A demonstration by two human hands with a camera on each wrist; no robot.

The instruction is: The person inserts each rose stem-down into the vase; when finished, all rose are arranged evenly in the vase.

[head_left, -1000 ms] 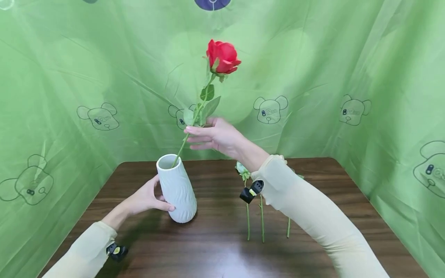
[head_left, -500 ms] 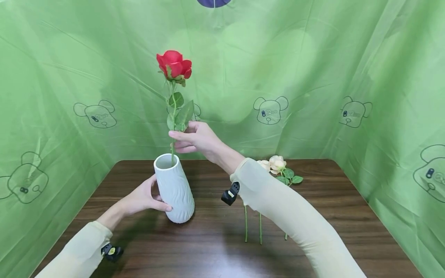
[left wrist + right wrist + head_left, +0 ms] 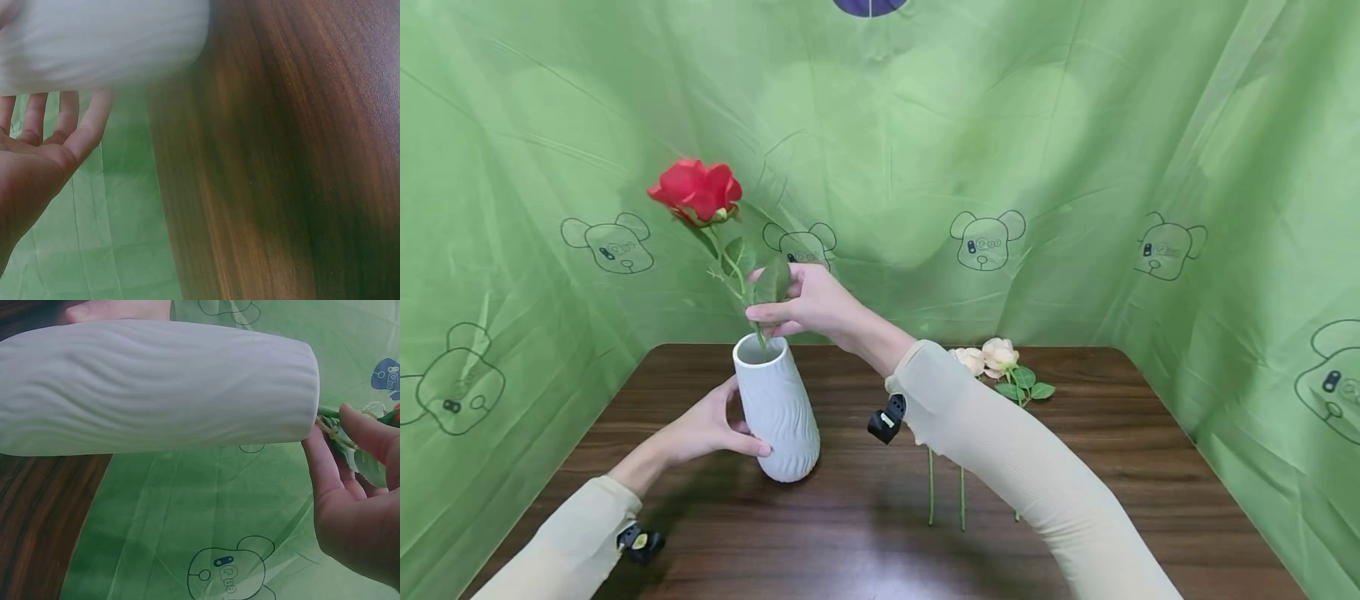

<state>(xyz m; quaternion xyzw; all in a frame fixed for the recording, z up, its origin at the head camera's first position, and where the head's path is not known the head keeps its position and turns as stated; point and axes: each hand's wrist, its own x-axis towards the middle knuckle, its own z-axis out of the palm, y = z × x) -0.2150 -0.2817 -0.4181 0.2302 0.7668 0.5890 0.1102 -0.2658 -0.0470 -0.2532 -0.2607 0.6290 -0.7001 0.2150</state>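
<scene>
A white vase (image 3: 781, 417) with a wavy relief stands on the left part of the table. My left hand (image 3: 711, 425) grips its lower side, thumb in front and fingers behind; the left wrist view shows those fingers against the vase (image 3: 100, 44). Above the vase mouth, my right hand (image 3: 812, 304) pinches the green stem of a red rose (image 3: 698, 192). The stem's lower end is inside the vase, hidden by its wall. The bloom leans to the left. In the right wrist view, my right hand (image 3: 359, 494) is right at the vase rim.
Several pale roses (image 3: 998, 357) lie on the right of the brown wooden table (image 3: 850, 517), partly hidden under my right sleeve (image 3: 1000, 433). Green cloth (image 3: 880, 167) with printed bear heads hangs behind and at both sides.
My right hand has moved left and slightly down with the red rose. The bloom has swung from right-leaning to left-leaning and dropped lower. The left hand and vase have hardly moved.
</scene>
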